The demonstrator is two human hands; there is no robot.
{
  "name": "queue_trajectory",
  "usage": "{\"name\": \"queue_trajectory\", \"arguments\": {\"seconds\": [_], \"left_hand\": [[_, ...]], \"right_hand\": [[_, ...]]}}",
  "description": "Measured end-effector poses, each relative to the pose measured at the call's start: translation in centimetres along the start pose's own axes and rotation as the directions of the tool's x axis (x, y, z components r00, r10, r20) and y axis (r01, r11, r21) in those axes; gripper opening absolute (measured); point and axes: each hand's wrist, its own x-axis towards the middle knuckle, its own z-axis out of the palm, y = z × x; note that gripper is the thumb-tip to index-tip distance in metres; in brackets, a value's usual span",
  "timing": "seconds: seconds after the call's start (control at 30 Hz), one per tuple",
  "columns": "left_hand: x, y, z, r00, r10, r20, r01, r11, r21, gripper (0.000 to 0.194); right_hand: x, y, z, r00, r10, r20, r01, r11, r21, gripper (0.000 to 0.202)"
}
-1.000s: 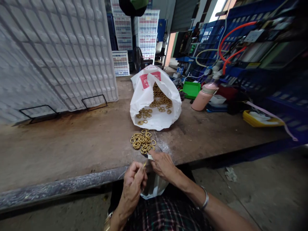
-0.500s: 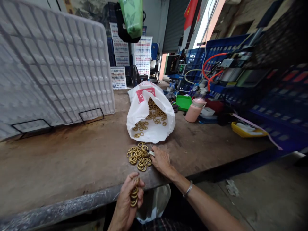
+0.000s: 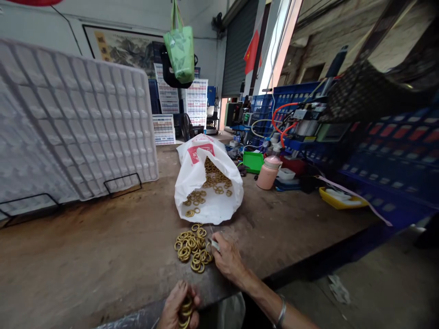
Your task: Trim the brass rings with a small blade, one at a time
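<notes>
In the head view, my left hand (image 3: pixel 178 307) is closed around several brass-coloured rings (image 3: pixel 186 310) stacked in its curled fingers, at the front edge of the table. My right hand (image 3: pixel 227 256) rests at the right side of a loose pile of similar rings (image 3: pixel 192 246). A white band wraps one of its fingers. Its fingers are bent together with the tips against the pile's edge; whether a ring is between them is hidden. Behind the pile lies a white plastic bag (image 3: pixel 226 212), its mouth facing me, with many more rings inside.
White ribbed plastic trays (image 3: pixel 113 119) stand upright at the left on black wire holders. To the right are a pink bottle (image 3: pixel 268 173), a green tray (image 3: pixel 253 162), a yellow dish (image 3: pixel 339 199) and blue crates (image 3: pixel 384 169). A green bag (image 3: pixel 181 55) hangs above the back.
The camera view has tilted up, so the scene sits lower in the picture. My left hand still holds its rings, and my right hand stays beside the pile.
</notes>
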Motion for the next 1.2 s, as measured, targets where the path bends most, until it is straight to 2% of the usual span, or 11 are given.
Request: {"name": "queue_trajectory", "arguments": {"seconds": [0.1,0.2,0.37,0.5,0.63,0.8,0.87,0.97,1.1,1.2], "left_hand": [[0.5,-0.3,0.7,0.997,0.077,-0.031,-0.072,0.988,0.134,0.051],[0.1,-0.5,1.3,0.984,0.164,-0.071,-0.139,0.954,0.266,0.057],[-1.3,-0.2,1.6,0.967,0.252,0.034,-0.239,0.857,0.456,0.042],[-1.5,0.1,1.5,0.948,0.315,0.036,-0.282,0.787,0.549,0.040],[-1.4,0.3,1.8,0.908,0.418,-0.001,-0.330,0.718,0.612,0.037],[-1.6,0.3,2.1,0.806,0.584,0.089,-0.480,0.559,0.676,0.024],[-1.8,0.4,2.1,0.791,0.601,0.117,-0.502,0.527,0.685,0.021],[-2.1,0.5,2.2,0.825,0.555,0.109,-0.467,0.560,0.684,0.022],[-2.5,0.7,2.3,0.908,0.415,0.065,-0.353,0.671,0.652,0.032],[-2.6,0.7,2.0,0.955,0.295,0.038,-0.256,0.751,0.608,0.037]], "right_hand": [[-1.3,-1.4,-0.2,0.990,-0.140,0.010,0.137,0.979,0.153,0.018],[-2.5,-3.0,-0.5,0.967,-0.247,0.059,0.227,0.946,0.232,0.020],[-3.6,-4.4,-1.1,0.941,-0.308,0.143,0.254,0.917,0.308,0.014],[-3.6,-4.6,-1.0,0.958,-0.242,0.153,0.172,0.914,0.367,0.011],[-3.5,-4.6,-0.8,0.973,-0.074,0.217,-0.042,0.875,0.483,0.019],[-3.4,-4.4,-0.4,0.931,0.024,0.364,-0.246,0.780,0.576,0.031],[-3.4,-4.4,-0.2,0.909,0.046,0.413,-0.307,0.746,0.592,0.031],[-3.4,-4.4,0.0,0.913,0.050,0.405,-0.307,0.738,0.601,0.028],[-3.2,-4.5,0.3,0.957,0.013,0.288,-0.189,0.785,0.590,0.023],[-3.3,-4.6,0.3,0.973,-0.035,0.229,-0.100,0.829,0.550,0.021]]}}
